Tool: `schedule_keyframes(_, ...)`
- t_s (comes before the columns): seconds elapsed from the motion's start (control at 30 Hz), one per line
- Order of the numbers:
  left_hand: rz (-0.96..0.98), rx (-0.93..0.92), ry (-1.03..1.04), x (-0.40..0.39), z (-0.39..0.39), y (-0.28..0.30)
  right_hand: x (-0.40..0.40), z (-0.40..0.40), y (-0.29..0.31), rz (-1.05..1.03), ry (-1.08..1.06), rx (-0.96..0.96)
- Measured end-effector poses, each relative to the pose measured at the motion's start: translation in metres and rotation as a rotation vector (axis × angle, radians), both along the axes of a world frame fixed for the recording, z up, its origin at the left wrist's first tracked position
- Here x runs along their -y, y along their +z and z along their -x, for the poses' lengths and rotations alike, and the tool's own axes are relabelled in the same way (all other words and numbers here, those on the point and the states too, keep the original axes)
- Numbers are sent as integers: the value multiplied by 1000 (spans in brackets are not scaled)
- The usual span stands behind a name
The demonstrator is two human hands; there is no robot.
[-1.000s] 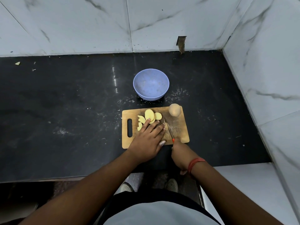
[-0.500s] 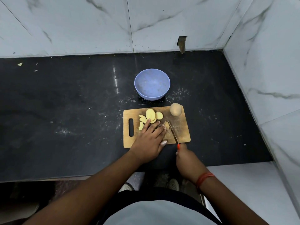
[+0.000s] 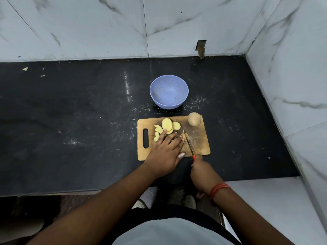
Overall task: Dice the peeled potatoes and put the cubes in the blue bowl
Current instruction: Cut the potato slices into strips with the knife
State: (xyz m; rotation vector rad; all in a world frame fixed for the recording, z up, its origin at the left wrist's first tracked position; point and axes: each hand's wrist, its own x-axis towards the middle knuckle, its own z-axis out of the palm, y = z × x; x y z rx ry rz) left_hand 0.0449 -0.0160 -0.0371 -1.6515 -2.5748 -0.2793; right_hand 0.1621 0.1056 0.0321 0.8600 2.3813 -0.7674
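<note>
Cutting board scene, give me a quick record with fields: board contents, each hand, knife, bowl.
board: wooden cutting board on black counter
slices: potato slices piled at board's far left part
whole potato: whole potato at far right corner
left hand: left hand fingers straight, pressing down on potato pieces
right hand: right hand grips knife
knife: blade down on board beside left fingertips
bowl: blue bowl beyond board, no cubes inside
</note>
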Motion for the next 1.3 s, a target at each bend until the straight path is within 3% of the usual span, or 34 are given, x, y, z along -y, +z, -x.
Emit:
schedule_keyframes(0.6, -11, -4, -34, 1, 4, -4, 13, 22, 0, 2, 23, 146)
schedule_keyframes(0.8, -14, -9, -35, 2, 6, -3, 1, 18, 0, 92, 28, 26)
schedule_keyframes(0.97, -6, -15, -42, 2, 5, -2, -7, 17, -4, 19, 86, 45)
schedule_keyframes(1.3, -17, -15, -29, 2, 5, -3, -7, 28, -1, 64, 30, 62)
